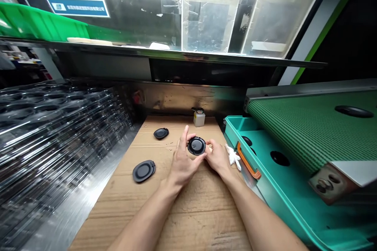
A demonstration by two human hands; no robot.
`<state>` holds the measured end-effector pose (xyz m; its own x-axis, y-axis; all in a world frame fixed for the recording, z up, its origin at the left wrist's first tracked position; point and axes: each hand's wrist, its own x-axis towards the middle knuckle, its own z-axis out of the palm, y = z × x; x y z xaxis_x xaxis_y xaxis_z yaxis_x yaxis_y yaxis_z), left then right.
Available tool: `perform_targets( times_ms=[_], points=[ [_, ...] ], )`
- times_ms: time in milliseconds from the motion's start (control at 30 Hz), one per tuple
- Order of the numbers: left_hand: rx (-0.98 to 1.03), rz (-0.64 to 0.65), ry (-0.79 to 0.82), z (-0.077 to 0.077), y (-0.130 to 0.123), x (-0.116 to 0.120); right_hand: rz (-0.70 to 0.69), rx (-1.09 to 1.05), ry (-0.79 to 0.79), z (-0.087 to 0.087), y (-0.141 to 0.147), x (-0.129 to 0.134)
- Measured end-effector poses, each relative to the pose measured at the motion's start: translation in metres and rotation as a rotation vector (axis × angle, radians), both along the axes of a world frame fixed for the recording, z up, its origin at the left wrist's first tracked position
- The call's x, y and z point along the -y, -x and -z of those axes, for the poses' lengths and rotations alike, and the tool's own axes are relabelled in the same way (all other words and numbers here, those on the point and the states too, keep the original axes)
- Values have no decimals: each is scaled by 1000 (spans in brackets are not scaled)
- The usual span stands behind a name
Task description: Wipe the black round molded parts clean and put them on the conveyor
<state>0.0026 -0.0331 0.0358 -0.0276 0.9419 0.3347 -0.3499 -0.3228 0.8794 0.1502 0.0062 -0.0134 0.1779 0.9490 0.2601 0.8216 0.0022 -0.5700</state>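
A small round black plastic disc (196, 146) with a raised rim is held up over the cardboard. My left hand (184, 160) grips it from the left, thumb below and fingers at its upper edge. At its right edge, the fingertips of my right hand (217, 156) are pinched against it; what they touch there is partly hidden. Two more black discs lie on the cardboard to the left, an oval one (144, 171) nearer me and a smaller one (161, 133) farther off.
Cardboard (191, 219) covers the worktop. A small white bottle (199, 117) stands at the back. On the right are white crumpled gloves (233, 157), a teal bin (290, 182) holding black discs, and a green conveyor belt (303, 125) carrying one disc (354, 111). Stacked clear trays (53, 137) fill the left.
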Motion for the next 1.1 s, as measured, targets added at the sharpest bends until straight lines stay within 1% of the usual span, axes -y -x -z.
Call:
perform_targets(
  times_ms=[167, 300, 367, 400, 467, 533, 600, 700, 867, 967, 1100],
  points=[
    [82, -2, 87, 0, 3, -1, -6, -5, 8, 0, 0, 0],
    [54, 33, 75, 8, 2, -7, -4, -52, -17, 0, 0, 0],
    [58, 66, 137, 15, 2, -14, -8, -196, -64, -1, 3, 1],
    [91, 94, 207, 18, 3, -19, -25, -315, -83, -3, 5, 2],
    [228, 193, 399, 23, 6, -28, -100, -602, -74, -7, 11, 4],
    [388, 314, 569, 26, 11, -35, -199, -837, 15, -11, 15, 6],
    [481, 399, 667, 27, 17, -40, -265, -962, 118, -15, 19, 9],
    [488, 422, 723, 27, 23, -42, -282, -1016, 195, -18, 21, 12],
    [481, 427, 781, 24, 23, -42, -276, -1041, 209, -19, 20, 13],
    [479, 403, 816, 23, 21, -42, -275, -1047, 236, -19, 19, 14],
    [467, 379, 819, 24, 21, -43, -285, -1018, 260, -18, 18, 13]
  ],
)
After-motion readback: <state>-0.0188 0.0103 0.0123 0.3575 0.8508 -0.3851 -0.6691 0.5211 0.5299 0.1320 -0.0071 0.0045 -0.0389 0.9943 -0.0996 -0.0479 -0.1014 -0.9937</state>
